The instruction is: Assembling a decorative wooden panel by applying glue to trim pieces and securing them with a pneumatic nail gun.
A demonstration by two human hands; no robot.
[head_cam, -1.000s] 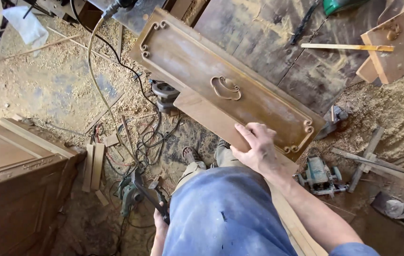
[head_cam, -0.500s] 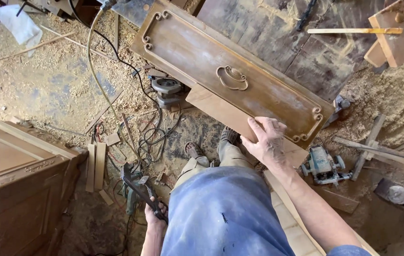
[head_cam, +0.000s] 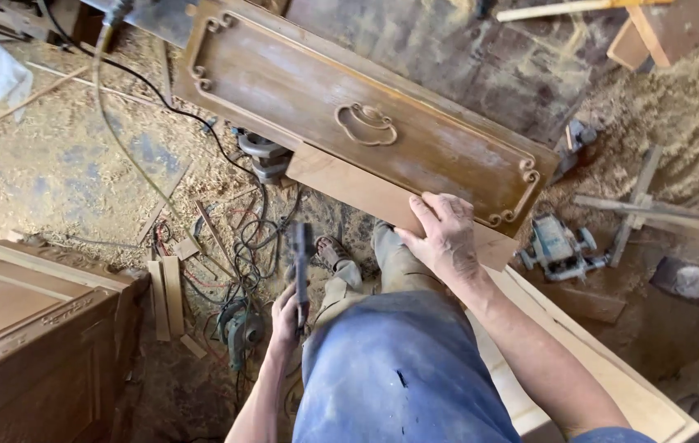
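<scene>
The right hand (head_cam: pixel 446 238) lies on the lower edge of a long carved wooden panel (head_cam: pixel 349 123), fingers spread flat over its face and the thumb wrapped round the near rim, so the grip is a steadying clasp on the edge, not a full clamp. The panel slopes away up and to the left of that hand, its far end well out of reach, with a raised scroll ornament (head_cam: pixel 366 125) just above the fingers and curled corner carvings (head_cam: pixel 522 197) right beside them.

The left hand (head_cam: pixel 288 312) is closed round a dark, slim tool (head_cam: pixel 300 262); the tool is blurred and I cannot tell what kind it is. It stands upright from the fist, low and to the left of the panel grip.

The panel looks like solid timber: stiff, fairly heavy, and awkward because of its length. Held near one corner as it is, it will likely want to pivot and drop at the far end. Its dusty face may be a little slippery under a flat palm. The plain rim is probably the safest place to take hold; the raised carvings look thin enough to chip.

Beneath the grip lie a pale board (head_cam: pixel 587 385), tangled cables (head_cam: pixel 251 246) and sawdust (head_cam: pixel 54 172). A power tool (head_cam: pixel 559 246) rests to the right.
</scene>
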